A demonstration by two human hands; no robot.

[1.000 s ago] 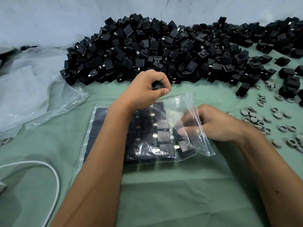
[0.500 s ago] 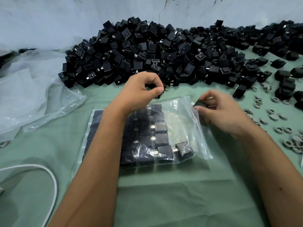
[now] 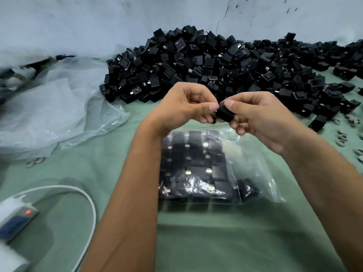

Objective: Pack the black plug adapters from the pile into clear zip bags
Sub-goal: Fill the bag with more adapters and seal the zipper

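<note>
Adapter (image 3: 224, 114) pinched between both hands, left (image 3: 182, 107) and right (image 3: 261, 116), above bag (image 3: 253, 163) mouth. Best turn prongs to match packed rows, slide into empty right column. Pile (image 3: 216, 65) behind.

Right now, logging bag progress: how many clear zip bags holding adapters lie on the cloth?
1: the clear zip bag lies on the green cloth below both hands; others may be hidden.
</note>
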